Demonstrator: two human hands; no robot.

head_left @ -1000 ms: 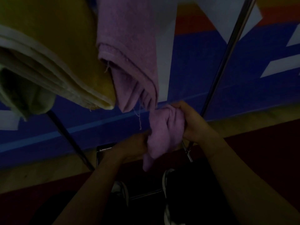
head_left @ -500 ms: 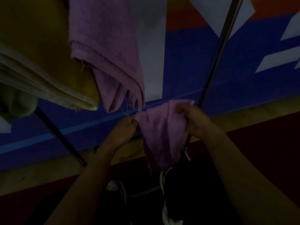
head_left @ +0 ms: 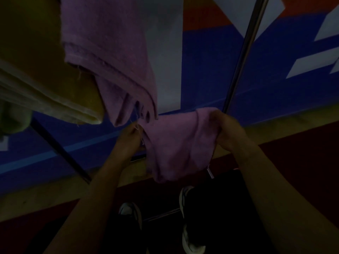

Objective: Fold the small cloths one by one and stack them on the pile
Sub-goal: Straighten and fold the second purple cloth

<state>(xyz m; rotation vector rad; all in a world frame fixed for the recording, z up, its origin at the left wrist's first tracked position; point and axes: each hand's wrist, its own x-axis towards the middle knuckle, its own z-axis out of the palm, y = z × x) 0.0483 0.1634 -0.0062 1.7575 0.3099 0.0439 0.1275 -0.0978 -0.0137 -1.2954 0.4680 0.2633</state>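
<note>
Head view, the only one, and it is dim. The small purple cloth [head_left: 181, 143] hangs stretched between both hands at centre frame. The left hand [head_left: 131, 138] pinches its corner at about nine o'clock of the cloth, fingers curled tight onto the edge. The right hand [head_left: 226, 130] grips the opposite top corner at three o'clock, fingers clenched round a bunch of fabric. The lower half sags free toward six o'clock, above the shoes [head_left: 190, 233].

At eleven o'clock sits the folded purple cloth [head_left: 110, 57], overhanging just beside a yellow cloth [head_left: 38, 70] at ten o'clock; whether that is the pile proper is hard to tell in this light.

The risks, as I judge them: loose threads [head_left: 136, 125] dangle right at the left fingertips and may snag, tugging the stacked cloth off its perch. The right grip holds a wad, not a clean corner, so the fold may come out crooked. And a slipped pinch drops the cloth to the floor [head_left: 45, 195]. The metal pole [head_left: 244, 52] at one o'clock stands close behind the right hand.
</note>
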